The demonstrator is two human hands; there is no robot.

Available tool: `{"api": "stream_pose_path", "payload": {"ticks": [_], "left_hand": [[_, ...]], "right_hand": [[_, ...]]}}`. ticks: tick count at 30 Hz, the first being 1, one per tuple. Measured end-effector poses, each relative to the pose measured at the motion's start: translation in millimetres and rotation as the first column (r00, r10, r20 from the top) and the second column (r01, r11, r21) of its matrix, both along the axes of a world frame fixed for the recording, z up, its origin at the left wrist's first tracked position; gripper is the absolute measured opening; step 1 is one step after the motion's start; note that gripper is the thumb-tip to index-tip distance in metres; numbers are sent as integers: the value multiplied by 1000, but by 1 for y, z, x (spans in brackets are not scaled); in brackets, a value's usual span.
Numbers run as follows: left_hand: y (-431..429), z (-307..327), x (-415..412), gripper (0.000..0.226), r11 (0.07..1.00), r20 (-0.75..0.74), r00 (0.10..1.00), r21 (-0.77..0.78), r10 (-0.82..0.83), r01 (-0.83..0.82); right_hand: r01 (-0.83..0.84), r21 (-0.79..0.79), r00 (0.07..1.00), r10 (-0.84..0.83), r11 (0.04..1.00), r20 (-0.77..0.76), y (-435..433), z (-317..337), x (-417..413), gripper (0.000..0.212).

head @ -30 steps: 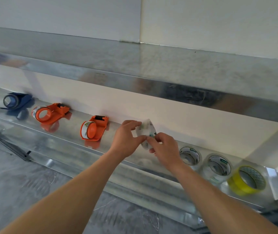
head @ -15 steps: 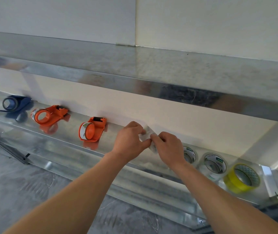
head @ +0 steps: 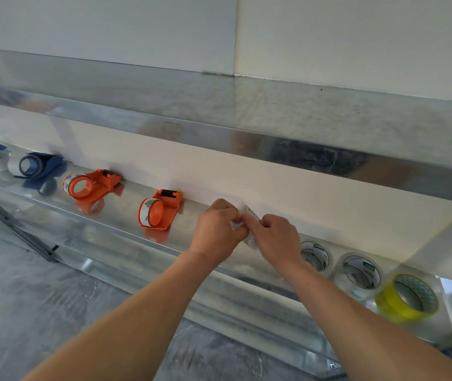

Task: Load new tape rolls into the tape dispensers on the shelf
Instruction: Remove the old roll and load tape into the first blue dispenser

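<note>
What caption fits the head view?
Both hands grip a clear tape roll above the steel shelf, beside orange dispensers.

Bare shelf (head: 192, 229) between near orange dispenser (head: 159, 211) and clear rolls (head: 315, 255); upper shelf (head: 274, 125) overhead.

white wall (head: 356, 37) above — grey marbled floor (head: 27, 312) below
</note>
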State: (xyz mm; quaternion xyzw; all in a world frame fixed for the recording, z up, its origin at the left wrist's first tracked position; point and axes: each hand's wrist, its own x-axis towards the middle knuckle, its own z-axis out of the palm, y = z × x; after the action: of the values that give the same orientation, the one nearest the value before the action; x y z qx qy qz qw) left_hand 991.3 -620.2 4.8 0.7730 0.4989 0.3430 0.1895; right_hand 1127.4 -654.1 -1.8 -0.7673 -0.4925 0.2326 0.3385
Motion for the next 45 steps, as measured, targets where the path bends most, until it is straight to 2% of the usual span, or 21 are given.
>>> {"api": "stream_pose_path", "payload": {"ticks": [16, 21, 32, 38, 45], "left_hand": [[5, -4, 2, 2, 1000, 17, 1000, 23, 13, -13], [1, -7, 2, 8, 1000, 72, 997, 24, -2, 0], [1, -7, 1, 8, 997, 53, 998, 75, 34, -37], [-3, -7, -6, 8, 993, -3, 1000, 117, 0, 1], [-2, -1, -17, 9, 995, 49, 999, 101, 14, -19]], "right_hand": [[5, -9, 996, -5, 1000, 86, 7, 2, 4, 54], [8, 8, 996, -8, 1000, 85, 7, 6, 6, 52], [-13, 24, 995, 10, 1000, 96, 3, 10, 4, 54], [-42, 22, 995, 40, 999, 94, 0, 13, -1, 52], [-149, -12, 988, 150, 989, 36, -6, 11, -7, 55]]}}
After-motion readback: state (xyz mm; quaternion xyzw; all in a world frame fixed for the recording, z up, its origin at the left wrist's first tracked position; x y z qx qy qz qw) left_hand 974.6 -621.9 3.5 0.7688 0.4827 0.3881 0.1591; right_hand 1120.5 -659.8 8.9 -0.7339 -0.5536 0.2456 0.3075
